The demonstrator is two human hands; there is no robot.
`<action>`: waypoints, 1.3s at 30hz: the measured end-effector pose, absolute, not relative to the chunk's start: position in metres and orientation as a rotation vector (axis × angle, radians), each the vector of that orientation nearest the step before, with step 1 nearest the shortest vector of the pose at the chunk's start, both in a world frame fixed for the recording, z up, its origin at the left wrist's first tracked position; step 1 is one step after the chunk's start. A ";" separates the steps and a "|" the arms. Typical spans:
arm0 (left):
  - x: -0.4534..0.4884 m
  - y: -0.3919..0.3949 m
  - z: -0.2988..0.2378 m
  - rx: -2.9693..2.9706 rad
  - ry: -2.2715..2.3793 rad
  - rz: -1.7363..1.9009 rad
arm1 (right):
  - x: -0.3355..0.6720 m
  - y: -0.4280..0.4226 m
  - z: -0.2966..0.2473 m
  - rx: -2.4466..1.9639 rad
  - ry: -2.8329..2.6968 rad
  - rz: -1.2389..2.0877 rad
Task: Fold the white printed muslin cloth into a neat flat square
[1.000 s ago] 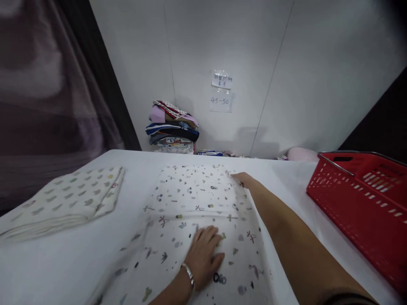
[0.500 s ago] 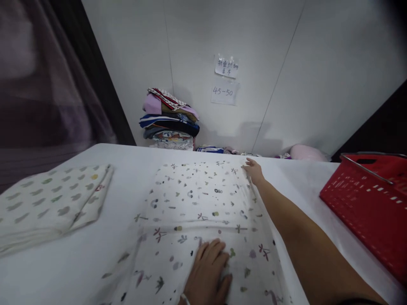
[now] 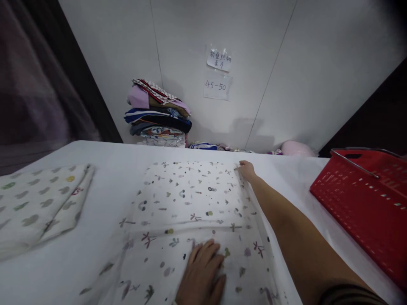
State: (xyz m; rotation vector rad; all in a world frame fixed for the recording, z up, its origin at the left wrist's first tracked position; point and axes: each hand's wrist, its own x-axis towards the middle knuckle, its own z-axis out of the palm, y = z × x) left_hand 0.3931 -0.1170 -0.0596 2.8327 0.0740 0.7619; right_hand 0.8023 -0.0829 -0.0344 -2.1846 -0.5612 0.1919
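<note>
A white cloth (image 3: 187, 203) printed with small flowers and dots lies spread on the white table (image 3: 108, 161). My left hand (image 3: 202, 273) rests flat on its near part, fingers stretched out and together, palm down. My right arm reaches across the cloth, and my right hand (image 3: 246, 170) sits at its far right corner, fingers pinched on the cloth edge there.
A folded white cloth with grey and green marks (image 3: 38, 203) lies at the left. A red plastic basket (image 3: 365, 199) stands at the right. Against the back wall is a stack of folded clothes (image 3: 159, 116), with paper notes (image 3: 218, 74) taped above.
My right hand has slid further out to the cloth's far right corner. My left hand has stayed pressed on the near part while the view shifted up and left.
</note>
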 end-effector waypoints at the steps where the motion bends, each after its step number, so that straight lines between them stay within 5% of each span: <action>1: 0.393 -0.117 -0.060 2.837 0.073 0.762 | 0.801 -0.083 -0.033 -2.223 -0.566 0.171; 12: 0.391 -0.119 -0.063 2.786 0.106 0.735 | 0.785 -0.076 -0.018 -2.562 -0.653 0.245; 39: 0.393 -0.118 -0.060 2.751 0.099 0.708 | 0.755 -0.100 -0.029 -2.402 -1.334 -0.022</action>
